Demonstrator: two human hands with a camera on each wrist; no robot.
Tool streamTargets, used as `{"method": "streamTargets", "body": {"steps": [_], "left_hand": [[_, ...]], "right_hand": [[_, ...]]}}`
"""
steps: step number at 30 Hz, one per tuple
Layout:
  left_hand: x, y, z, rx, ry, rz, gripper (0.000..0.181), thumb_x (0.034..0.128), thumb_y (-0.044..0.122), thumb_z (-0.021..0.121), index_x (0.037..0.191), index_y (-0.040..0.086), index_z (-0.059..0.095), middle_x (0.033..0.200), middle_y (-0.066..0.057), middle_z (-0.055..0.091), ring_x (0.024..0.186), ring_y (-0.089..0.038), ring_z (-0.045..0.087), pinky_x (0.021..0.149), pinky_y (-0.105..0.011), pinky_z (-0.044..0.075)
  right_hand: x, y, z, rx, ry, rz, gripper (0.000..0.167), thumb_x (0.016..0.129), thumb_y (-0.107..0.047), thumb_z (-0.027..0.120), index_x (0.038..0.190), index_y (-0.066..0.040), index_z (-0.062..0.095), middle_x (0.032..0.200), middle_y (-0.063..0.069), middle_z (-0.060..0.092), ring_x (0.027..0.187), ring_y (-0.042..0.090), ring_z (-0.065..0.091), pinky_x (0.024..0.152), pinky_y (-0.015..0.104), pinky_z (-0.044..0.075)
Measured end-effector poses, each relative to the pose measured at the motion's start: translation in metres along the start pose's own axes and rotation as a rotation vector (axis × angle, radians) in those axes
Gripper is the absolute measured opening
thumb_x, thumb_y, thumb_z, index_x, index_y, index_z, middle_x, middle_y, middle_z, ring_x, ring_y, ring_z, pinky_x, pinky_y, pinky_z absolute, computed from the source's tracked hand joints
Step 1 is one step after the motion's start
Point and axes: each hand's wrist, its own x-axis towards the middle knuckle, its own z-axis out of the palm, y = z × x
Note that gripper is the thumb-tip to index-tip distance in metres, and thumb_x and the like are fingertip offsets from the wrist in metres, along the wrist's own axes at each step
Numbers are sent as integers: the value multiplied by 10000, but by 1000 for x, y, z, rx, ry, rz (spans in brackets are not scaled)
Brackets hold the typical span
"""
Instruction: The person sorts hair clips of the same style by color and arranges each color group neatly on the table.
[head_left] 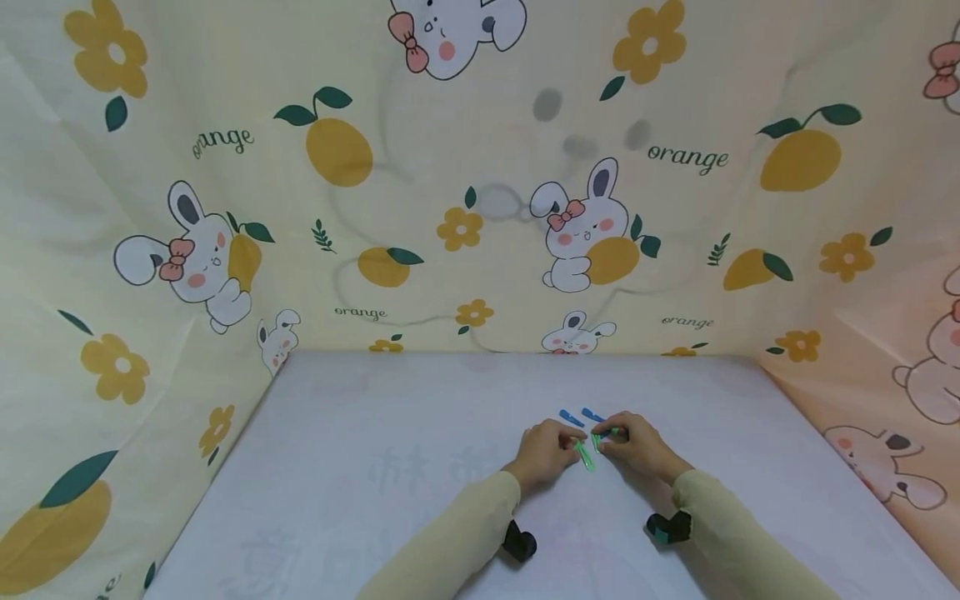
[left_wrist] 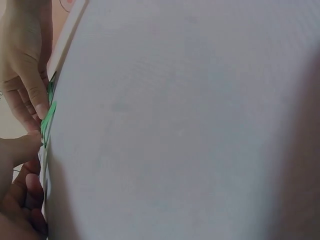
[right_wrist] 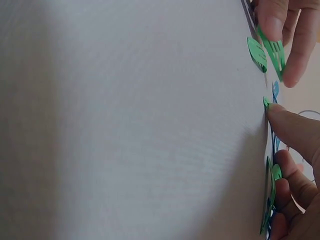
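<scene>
Pinching a thin green slotted clip [right_wrist: 276, 54] in the left hand [head_left: 547, 454]. Pinching another small green clip [right_wrist: 266, 101] in the right hand [head_left: 637, 446].

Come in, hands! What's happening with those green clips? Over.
Left grip: pinching one green snap hair clip. Right grip: pinching a second green clip. Blue hair clips lie just beyond, seemingly not in the way.

Two clips [head_left: 572, 418] are lying side by side on the table [head_left: 337, 450], just behind the hands. The left hand [head_left: 546, 454] is holding one clip [right_wrist: 274, 52]; to its right, the right hand [head_left: 637, 446] is pinching another clip [head_left: 596, 442]. A cloth [head_left: 420, 167] is hanging behind the table and along both sides.
</scene>
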Motion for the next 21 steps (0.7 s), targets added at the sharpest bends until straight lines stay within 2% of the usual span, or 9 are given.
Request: {"method": "streamTargets", "body": {"steps": [2, 7, 9, 15, 21], "left_hand": [[-1, 0, -2, -64, -6, -10, 316, 913, 130, 733, 1215, 222, 748, 690, 110, 585, 688, -32, 499, 780, -261, 344], [-2, -1, -9, -340, -43, -26, 357, 935, 49, 685, 1285, 115, 697, 737, 56, 583, 649, -61, 491, 635, -209, 401], [-3, -1, -11, -402, -54, -32, 358, 942, 35, 671, 1295, 93, 686, 760, 37, 579, 662, -75, 488, 624, -209, 406], [-6, 1, -14, -410, -73, -67, 387, 987, 41, 592, 1355, 146, 651, 846, 18, 562, 730, -87, 491, 652, -221, 410], [-7, 4, -23, -363, -80, -17, 434, 1012, 41, 555, 1426, 167, 589, 898, 9, 548, 756, -83, 498, 669, -212, 412]], "right_hand": [[-1, -1, 0, -1, 4, 6, 214, 898, -128, 748, 1111, -110, 749, 1263, 177, 630, 1256, 413, 532, 1069, 631, 392], [-3, -5, -1, -8, 5, 20, 214, 902, -130, 745, 1115, -106, 747, 1271, 193, 622, 1260, 432, 521, 1072, 643, 377], [-4, -6, 0, -10, 2, 29, 221, 906, -141, 746, 1124, -103, 744, 1282, 202, 614, 1259, 435, 516, 1072, 647, 373], [-5, -4, 1, -16, 7, 17, 224, 902, -128, 746, 1125, -106, 747, 1283, 208, 615, 1249, 427, 526, 1064, 638, 389], [-2, -6, 0, -32, 4, 24, 234, 907, -140, 745, 1139, -103, 747, 1283, 209, 616, 1242, 418, 529, 1063, 632, 393]]}}
